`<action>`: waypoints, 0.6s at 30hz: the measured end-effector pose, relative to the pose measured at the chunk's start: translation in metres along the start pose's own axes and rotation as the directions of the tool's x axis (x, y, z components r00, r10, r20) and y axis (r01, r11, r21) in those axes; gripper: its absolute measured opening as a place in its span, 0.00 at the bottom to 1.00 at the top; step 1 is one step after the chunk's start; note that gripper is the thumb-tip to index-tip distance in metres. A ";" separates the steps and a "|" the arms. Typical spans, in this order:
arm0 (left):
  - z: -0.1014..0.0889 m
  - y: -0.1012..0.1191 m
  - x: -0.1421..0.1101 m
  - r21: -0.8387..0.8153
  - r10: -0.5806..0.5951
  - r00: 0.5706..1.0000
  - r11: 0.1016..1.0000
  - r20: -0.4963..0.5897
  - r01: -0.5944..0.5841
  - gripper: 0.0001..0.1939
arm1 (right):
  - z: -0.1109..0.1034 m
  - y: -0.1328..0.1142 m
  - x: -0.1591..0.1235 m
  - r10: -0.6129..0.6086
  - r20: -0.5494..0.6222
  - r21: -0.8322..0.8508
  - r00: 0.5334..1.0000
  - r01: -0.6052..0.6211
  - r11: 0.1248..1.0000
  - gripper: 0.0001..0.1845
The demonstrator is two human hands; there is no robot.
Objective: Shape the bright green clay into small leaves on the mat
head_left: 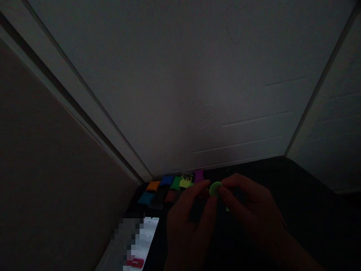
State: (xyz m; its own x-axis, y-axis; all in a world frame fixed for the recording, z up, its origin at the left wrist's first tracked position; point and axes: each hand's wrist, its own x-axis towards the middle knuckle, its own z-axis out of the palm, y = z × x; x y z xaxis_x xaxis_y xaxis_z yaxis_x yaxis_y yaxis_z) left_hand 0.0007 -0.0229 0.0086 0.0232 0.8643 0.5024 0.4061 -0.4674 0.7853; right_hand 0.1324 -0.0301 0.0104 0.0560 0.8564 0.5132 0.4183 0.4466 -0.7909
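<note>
Dimly lit pale wall (141,75), embossed hearts (203,115), dark surface (301,195) below.

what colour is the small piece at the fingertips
The small piece in the right hand is light yellow-green; it shows in the head view.

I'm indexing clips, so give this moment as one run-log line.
left hand: at green piece; right hand: pinching it; beyond hands: coloured packets; left of hands: lit screen

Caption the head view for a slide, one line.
Right hand pinches a light-green piece, left hand at its edge, in dim light; colorful packets beyond, lit screen at lower left.
</note>
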 end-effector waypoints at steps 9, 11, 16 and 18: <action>-0.002 -0.003 0.002 0.099 0.098 0.995 0.990 0.001 -0.098 0.06 | -0.002 0.008 0.001 -0.133 -0.036 -0.070 0.990 0.131 0.989 0.07; 0.000 -0.003 0.001 0.159 0.149 0.989 0.976 0.006 -0.148 0.06 | -0.002 0.009 0.000 -0.158 -0.050 -0.092 0.986 0.153 0.984 0.04; 0.002 -0.004 -0.003 0.279 0.261 0.965 0.925 0.032 -0.259 0.08 | 0.001 0.007 -0.002 -0.249 -0.121 -0.178 0.961 0.225 0.958 0.04; 0.002 -0.003 -0.004 0.293 0.283 0.959 0.915 0.025 -0.278 0.08 | 0.001 0.007 -0.002 -0.234 -0.124 -0.152 0.964 0.214 0.965 0.05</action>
State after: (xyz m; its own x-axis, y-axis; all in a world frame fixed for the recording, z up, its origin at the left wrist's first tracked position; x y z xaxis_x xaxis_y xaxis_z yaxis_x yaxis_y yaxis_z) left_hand 0.0010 -0.0241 0.0034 0.1599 0.7010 0.6950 0.6327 -0.6133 0.4729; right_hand 0.1338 -0.0281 0.0038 0.0688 0.6893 0.7212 0.5536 0.5750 -0.6024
